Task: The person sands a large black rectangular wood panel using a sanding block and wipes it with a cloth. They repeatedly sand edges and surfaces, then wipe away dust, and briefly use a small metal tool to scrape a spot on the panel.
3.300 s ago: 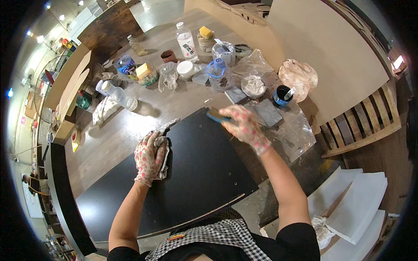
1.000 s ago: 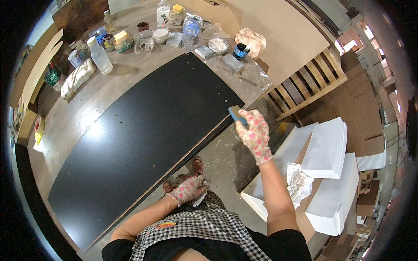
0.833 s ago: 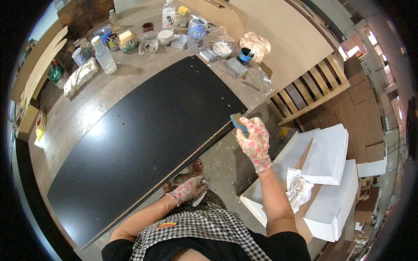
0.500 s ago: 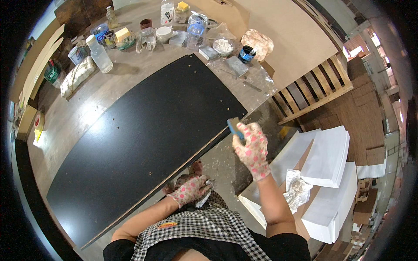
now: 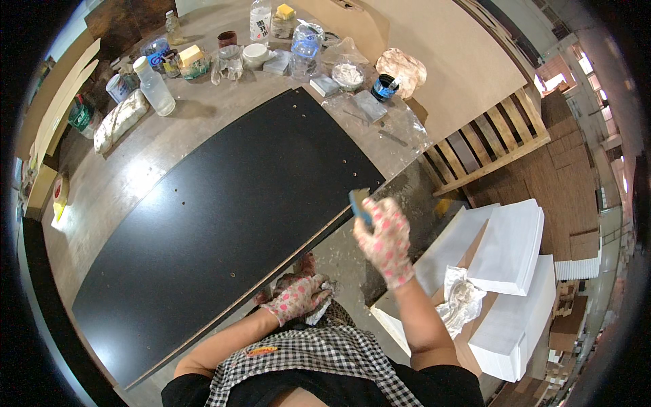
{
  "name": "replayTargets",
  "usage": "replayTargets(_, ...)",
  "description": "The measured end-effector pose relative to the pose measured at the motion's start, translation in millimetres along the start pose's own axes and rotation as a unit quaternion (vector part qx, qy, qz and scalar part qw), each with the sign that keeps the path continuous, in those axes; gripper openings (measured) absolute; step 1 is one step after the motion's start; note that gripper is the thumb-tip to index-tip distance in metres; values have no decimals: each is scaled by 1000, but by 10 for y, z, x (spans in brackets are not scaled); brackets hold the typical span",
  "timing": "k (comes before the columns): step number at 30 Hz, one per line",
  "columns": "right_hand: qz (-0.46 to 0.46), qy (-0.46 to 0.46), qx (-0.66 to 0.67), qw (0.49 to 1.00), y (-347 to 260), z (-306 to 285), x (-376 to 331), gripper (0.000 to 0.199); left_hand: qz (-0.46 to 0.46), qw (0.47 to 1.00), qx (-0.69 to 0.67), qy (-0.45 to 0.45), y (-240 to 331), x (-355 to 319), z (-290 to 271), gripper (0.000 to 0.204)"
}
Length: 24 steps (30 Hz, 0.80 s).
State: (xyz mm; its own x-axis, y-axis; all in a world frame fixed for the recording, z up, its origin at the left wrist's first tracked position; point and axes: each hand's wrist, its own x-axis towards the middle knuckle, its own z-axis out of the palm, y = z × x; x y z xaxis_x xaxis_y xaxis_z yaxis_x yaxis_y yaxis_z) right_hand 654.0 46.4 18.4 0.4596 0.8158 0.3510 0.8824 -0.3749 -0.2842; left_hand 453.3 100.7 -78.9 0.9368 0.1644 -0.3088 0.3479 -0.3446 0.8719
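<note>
Black panel (image 5: 224, 217): laid flat on the workbench (image 5: 122, 176). Blue sanding block (image 5: 359, 203): gripped in the gloved right hand (image 5: 386, 237) and pressed against the panel's near edge. Pale rag (image 5: 315, 308): clutched in the gloved left hand (image 5: 298, 298), held close below that edge. Bottles and jars (image 5: 258, 41): grouped at the bench's far end.

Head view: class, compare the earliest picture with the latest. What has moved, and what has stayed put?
The left hand with its rag came off the black panel toward the body. The right hand carried the blue block down to the panel's near edge. Panel and bottles stayed.
</note>
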Motion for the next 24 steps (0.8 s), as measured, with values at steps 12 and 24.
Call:
replayTargets(12, -34, 97, 16, 995, 369, 181, -107, 45, -3, 1000, -6, -2, -145, -100, 62, 37)
replayTargets(24, -23, 106, 63, 992, 218, 269, -234, 51, -39, 998, 22, -42, -90, -247, -8, 42)
